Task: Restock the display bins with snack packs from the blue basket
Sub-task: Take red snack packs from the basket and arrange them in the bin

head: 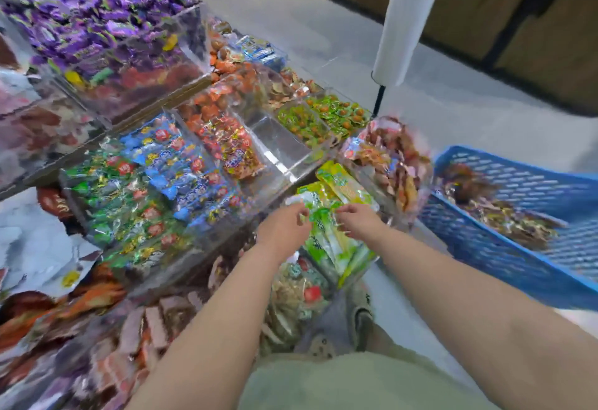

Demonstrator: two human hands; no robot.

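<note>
Left hand [283, 230] and right hand [360, 222] pinch green snack packs [326, 244] in their bin; beyond them a clear bin [281, 147] sits empty, the blue basket [479, 241] rightward part-full.

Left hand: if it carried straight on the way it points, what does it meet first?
The left hand would meet the green and yellow plastic snack packs almost at its fingers; the empty clear acrylic bin lies beyond, depth unclear.

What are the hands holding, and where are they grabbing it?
The left hand and right hand both have fingertips on top of the green snack packs. It is too blurry to tell if either grip is closed.
</note>
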